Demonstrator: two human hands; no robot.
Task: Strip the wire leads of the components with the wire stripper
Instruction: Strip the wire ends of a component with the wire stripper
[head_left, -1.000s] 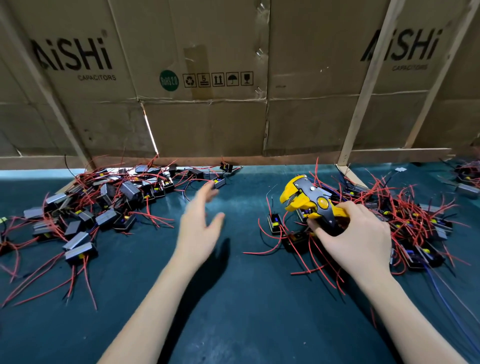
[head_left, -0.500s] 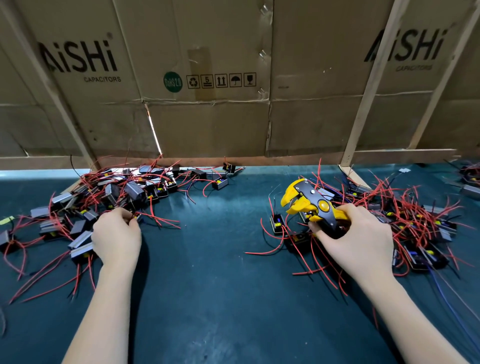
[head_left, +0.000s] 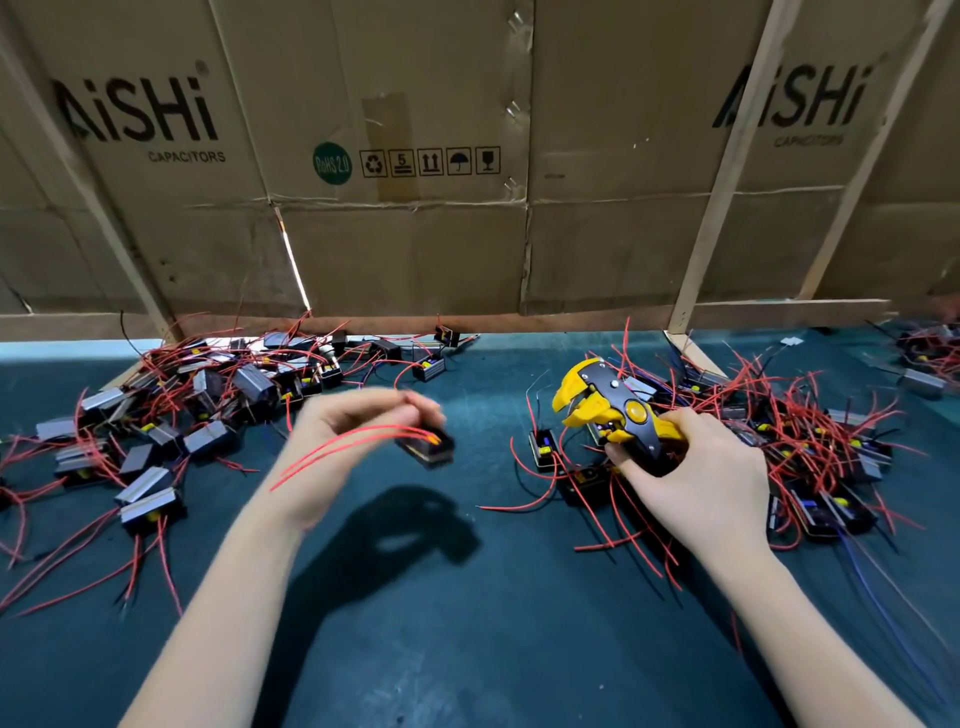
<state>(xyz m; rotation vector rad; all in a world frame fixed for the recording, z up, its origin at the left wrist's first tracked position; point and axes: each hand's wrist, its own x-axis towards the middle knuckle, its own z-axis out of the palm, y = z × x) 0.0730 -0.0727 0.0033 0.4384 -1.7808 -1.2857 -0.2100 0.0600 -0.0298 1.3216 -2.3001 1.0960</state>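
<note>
Risk: left hand (head_left: 343, 447) pinches component (head_left: 426, 448) with red leads (head_left: 337, 452) trailing loose, right hand (head_left: 696, 483) clamps wire stripper (head_left: 618, 415) — floppy leads may miss its jaws.

Cardboard wall (head_left: 467, 249) printed "AiSHi CAPACITORS" at upper left, the same "AiSHi" logo at upper right with blurred "CAPACITORS" beneath, green round sticker (head_left: 332, 163) reading "RoHS 2.0", row of handling symbols (head_left: 430, 161) including a "5" stacking mark
</note>
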